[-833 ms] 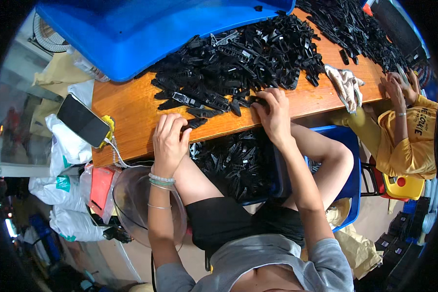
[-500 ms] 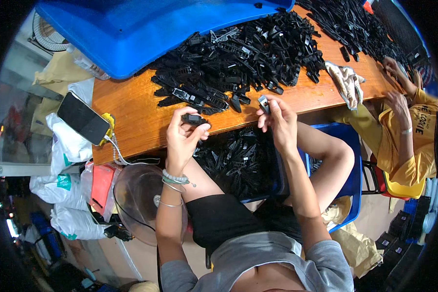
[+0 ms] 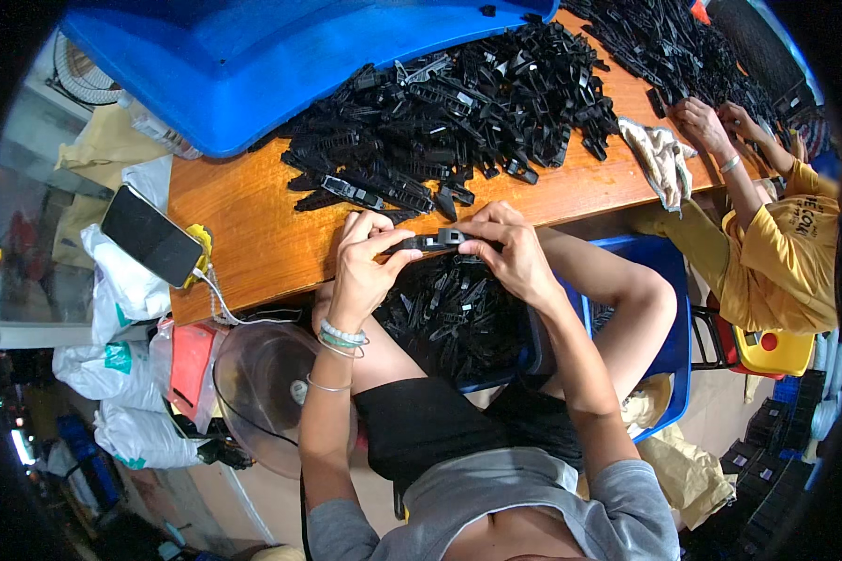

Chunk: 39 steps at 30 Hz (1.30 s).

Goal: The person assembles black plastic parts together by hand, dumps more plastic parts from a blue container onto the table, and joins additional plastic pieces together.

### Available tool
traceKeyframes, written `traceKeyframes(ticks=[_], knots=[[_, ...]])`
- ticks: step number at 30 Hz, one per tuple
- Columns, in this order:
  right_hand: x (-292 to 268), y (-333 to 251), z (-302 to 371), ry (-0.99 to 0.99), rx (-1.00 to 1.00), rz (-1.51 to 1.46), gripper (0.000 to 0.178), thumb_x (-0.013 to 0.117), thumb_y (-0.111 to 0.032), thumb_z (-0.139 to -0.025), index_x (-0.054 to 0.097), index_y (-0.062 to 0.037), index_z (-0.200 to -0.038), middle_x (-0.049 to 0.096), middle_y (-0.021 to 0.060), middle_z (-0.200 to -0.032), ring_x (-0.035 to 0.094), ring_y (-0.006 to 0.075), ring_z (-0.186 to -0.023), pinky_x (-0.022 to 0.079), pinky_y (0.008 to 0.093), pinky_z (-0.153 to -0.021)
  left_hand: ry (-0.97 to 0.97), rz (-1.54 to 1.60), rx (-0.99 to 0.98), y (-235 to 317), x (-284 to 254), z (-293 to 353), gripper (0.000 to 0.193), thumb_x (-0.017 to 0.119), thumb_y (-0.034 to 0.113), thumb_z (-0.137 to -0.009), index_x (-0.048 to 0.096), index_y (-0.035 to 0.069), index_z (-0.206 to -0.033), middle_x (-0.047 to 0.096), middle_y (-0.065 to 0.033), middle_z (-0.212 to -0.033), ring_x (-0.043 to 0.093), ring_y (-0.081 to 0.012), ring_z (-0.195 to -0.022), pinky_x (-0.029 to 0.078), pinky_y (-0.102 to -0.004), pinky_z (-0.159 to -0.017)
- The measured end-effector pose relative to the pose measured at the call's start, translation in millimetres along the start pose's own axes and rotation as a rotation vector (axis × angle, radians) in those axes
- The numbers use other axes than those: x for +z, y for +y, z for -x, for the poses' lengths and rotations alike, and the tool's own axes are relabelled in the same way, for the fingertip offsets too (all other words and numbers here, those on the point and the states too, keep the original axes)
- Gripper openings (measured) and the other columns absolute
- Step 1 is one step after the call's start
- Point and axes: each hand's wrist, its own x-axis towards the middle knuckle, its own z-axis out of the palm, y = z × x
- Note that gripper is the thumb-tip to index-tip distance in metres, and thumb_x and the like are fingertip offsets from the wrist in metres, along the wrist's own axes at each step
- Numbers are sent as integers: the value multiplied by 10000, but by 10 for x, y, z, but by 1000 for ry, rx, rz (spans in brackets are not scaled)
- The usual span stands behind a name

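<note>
Just above the table's front edge, my left hand (image 3: 363, 260) pinches a small black plastic part (image 3: 425, 243) between thumb and fingers. My right hand (image 3: 515, 254) grips a small grey-and-black plastic piece (image 3: 451, 237). The two pieces meet end to end between my fingertips; whether they are joined, I cannot tell. Just beyond my hands a heap of black plastic parts (image 3: 440, 112) covers much of the wooden table (image 3: 239, 220). Below them, between my legs, a bin holds more black parts (image 3: 458, 323).
A large blue tub (image 3: 225, 103) leans over the heap. To the left are a phone (image 3: 152, 234) with a white cable and a clear plastic tub (image 3: 267, 393). On the right lie a cloth (image 3: 660, 164) and another person's hands (image 3: 706, 131) at a second heap (image 3: 664, 56).
My hands have come together, bringing the black part and the grey piece into contact. The co-worker's hands have reached farther onto the table.
</note>
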Motion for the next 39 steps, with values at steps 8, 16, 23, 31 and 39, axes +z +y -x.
traceKeyframes(ticks=[8,16,23,31,39], knots=[[43,36,57,74,36,-149,250,727,-92,-741,710,-29,-982,570,76,-832,524,247,-822,407,352,-763,-20,44,-31,-46,-1,-22,249,813,97,-616,728,48,-845,525,-24,-799,459,-195,-766,399,-328,-690],[12,-10,18,5,52,-98,282,729,-67,-738,713,-29,-1016,591,71,-853,526,226,-843,405,323,-793,-82,-138,83,-66,-40,-22,235,801,216,-645,721,95,-829,529,12,-812,474,-195,-833,331,-348,-745],[163,-47,5,13,-33,26,251,741,-104,-731,726,-63,-978,574,42,-845,504,214,-828,358,328,-752,-118,-119,135,-74,-73,-53,210,793,203,-657,699,90,-807,518,9,-791,470,-202,-836,328,-374,-746],[148,-143,-9,-11,-55,63,262,749,-114,-726,726,-52,-980,565,47,-860,506,223,-833,383,325,-754,-76,-23,198,-84,-40,-50,287,830,198,-626,696,40,-824,547,-17,-783,502,-214,-824,398,-349,-730],[65,125,-230,292,64,165,91,684,-73,-786,634,-18,-837,576,121,-960,530,307,-917,434,395,-811,44,-138,176,-76,-5,-106,262,731,23,-730,636,1,-973,571,-127,-962,575,-285,-869,487,-371,-771]])
